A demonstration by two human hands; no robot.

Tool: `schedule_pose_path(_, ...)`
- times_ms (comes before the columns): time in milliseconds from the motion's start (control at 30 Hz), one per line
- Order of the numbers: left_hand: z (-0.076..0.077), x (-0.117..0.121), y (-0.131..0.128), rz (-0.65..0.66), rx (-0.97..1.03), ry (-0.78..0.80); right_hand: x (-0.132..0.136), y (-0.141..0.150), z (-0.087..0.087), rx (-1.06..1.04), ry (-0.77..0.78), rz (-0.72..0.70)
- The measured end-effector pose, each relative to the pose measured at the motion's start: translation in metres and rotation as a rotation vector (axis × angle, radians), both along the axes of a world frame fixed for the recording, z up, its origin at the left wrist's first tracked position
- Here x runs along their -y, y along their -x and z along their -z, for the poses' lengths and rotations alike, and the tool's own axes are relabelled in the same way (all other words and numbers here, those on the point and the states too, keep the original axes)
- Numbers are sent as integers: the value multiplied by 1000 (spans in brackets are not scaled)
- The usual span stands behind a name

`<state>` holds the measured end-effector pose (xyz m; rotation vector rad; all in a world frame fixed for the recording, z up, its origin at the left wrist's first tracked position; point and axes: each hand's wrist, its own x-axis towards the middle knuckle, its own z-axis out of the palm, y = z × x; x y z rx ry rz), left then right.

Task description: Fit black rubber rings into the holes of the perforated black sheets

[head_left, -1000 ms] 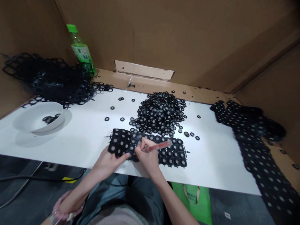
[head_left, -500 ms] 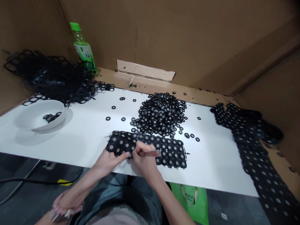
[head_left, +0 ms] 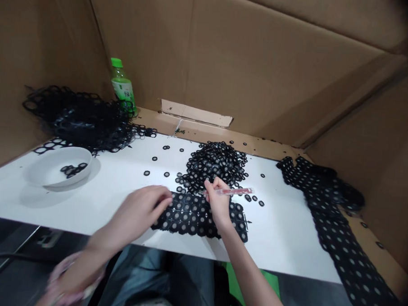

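A sheet of joined black rings with grey centres [head_left: 197,220] lies flat on the white board [head_left: 281,246], close to my body. My right hand [head_left: 217,202] is shut on a red translucent pen-like tool [head_left: 234,191] above the sheet's far edge, next to a heap of loose black rings [head_left: 215,165]. My left hand [head_left: 137,211] is slightly blurred and hovers at the sheet's left end, apart from it. Its fingers are loosely curled, with nothing visible in them.
Several loose rings dot the board. At left are a white bowl [head_left: 59,167] holding a few rings and a tangle of black ring lattice [head_left: 80,118]. A green-capped bottle [head_left: 122,86] stands behind it. A long dotted black strip [head_left: 336,226] lies at right. Cardboard walls surround the board.
My left hand has lifted off the sheet and moved left. My right hand has moved away from me with the red tool. The view has tilted up.
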<state>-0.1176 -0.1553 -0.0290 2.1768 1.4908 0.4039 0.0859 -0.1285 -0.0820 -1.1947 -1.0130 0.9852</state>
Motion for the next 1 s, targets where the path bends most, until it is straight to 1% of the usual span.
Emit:
schedule_pose_path(67,12,-15,-25,131,-64,-72,-5,6,6,0,5,-4)
schedule_pose_path(100,20,-21,-35,152,-102,-103,-5,8,9,-18,11,-3)
schedule_pose_path(200,38,-31,-47,171,-172,-176,-3,11,18,-47,27,13)
schedule_pose_path(267,43,-31,-48,166,-187,-207,-1,10,21,-45,27,21)
schedule_pose_path(400,43,-30,-46,198,-171,-204,1,5,25,-76,18,25)
schedule_pose_path(467,43,-31,-47,218,-133,-159,1,4,26,-124,10,20)
schedule_pose_path(567,44,-31,-48,195,-52,-91,3,3,27,-195,14,0)
schedule_pose_path(633,39,-29,-47,179,15,-64,6,3,24,-228,29,-6)
schedule_pose_path(733,26,-24,-43,193,80,-10,13,3,15,-246,29,-7)
schedule_pose_path(800,18,-21,-37,203,90,58,17,4,8,-236,24,-31)
schedule_pose_path(867,15,-21,-29,201,80,166,18,8,2,-208,33,-79)
schedule_pose_path(933,18,-22,-21,181,53,262,16,14,0,-141,63,-139)
schedule_pose_path(1000,25,-23,-15,148,19,279,12,21,3,-50,103,-204)
